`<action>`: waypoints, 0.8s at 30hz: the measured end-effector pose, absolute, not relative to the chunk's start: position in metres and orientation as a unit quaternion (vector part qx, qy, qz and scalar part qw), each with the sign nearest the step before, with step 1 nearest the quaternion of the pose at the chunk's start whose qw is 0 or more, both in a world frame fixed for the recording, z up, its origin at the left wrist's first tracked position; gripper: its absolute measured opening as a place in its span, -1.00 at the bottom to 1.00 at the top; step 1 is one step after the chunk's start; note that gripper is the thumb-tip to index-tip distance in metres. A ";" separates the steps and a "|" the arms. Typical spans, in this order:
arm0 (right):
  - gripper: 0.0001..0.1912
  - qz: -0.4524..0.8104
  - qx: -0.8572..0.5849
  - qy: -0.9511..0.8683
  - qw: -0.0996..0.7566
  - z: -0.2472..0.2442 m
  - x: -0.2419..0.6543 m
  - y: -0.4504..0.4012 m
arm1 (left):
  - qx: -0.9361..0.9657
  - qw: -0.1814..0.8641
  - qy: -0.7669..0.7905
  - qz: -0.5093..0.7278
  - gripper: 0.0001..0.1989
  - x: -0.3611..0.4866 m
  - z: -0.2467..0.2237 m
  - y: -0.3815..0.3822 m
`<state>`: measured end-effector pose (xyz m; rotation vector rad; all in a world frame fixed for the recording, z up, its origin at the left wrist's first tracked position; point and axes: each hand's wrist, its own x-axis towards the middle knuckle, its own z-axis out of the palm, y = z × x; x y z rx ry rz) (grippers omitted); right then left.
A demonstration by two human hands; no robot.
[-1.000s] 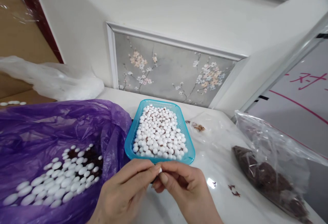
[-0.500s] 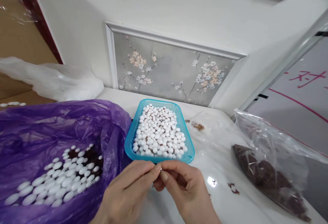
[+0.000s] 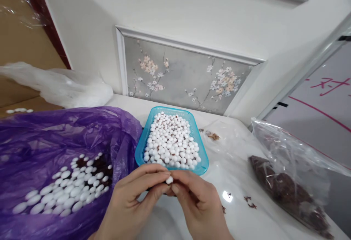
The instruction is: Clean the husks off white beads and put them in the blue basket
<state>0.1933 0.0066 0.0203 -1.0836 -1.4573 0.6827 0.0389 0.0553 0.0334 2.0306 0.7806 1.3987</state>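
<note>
Just in front of a blue basket, a small white ball sits between the fingertips of both hands. My left hand pinches it from the left, fingers closed. My right hand holds it from the right, thumb and index finger pressed together. Many white balls fill the basket, with brown bits between them. On the left, an open purple bag holds more white balls and some dark brown material.
A clear bag of brown material lies at the right. Brown scraps and thin clear plastic are on the white table. Whitish plastic lies behind the purple bag, below the wall.
The white ball now shows between the fingertips, where the fingers mostly covered it before. My left thumb has come into view below it, and the view has shifted slightly.
</note>
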 end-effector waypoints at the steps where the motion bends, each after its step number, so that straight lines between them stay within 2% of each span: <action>1: -0.73 0.279 -0.456 -0.633 0.560 0.020 0.194 0.006 | 0.755 0.265 0.293 0.523 -0.78 0.039 0.034 0.055; 6: -0.69 0.255 -0.448 -0.637 0.573 0.016 0.192 0.005 | 0.764 0.225 0.303 0.523 -0.77 0.036 0.031 0.052; 15: -0.67 0.235 -0.448 -0.632 0.587 0.013 0.192 0.006 | 0.767 0.248 0.278 0.523 -0.68 0.037 0.033 0.051; 21: -0.76 0.202 -0.482 -0.621 0.585 0.016 0.191 0.006 | 0.769 0.265 0.267 0.516 -0.68 0.038 0.037 0.052; 24: -0.81 0.195 -0.490 -0.628 0.572 0.023 0.195 0.006 | 0.791 0.237 0.281 0.490 -0.74 0.036 0.034 0.053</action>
